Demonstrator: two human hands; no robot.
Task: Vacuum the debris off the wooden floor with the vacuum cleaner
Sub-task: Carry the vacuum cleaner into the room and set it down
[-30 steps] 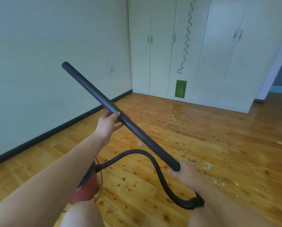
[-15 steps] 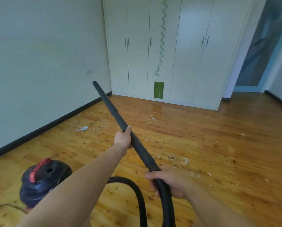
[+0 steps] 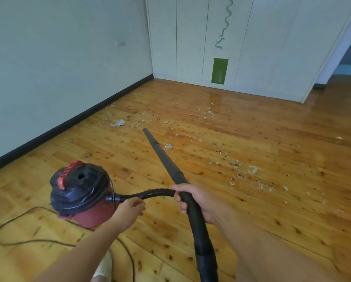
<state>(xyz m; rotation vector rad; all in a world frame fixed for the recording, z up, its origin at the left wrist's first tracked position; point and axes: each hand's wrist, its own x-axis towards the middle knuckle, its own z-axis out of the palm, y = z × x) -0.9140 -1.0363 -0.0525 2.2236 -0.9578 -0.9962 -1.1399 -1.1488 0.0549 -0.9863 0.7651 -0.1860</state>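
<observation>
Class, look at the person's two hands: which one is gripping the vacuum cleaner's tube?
The right hand, fingers curled round the black tube; the left hand is off it, low beside the hose.

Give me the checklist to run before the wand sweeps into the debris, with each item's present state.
1. Right hand grips the wand: ok.
2. Hose joined to the canister: ok.
3. Left hand off the hose: cannot tell; it hovers right beside it.
4. Wand tip over the debris: not ok; the crumbs lie beside and beyond it.
5. Cord clear of the sweep path: ok; it lies on the canister's side.
6. Motor running: cannot tell.
</observation>
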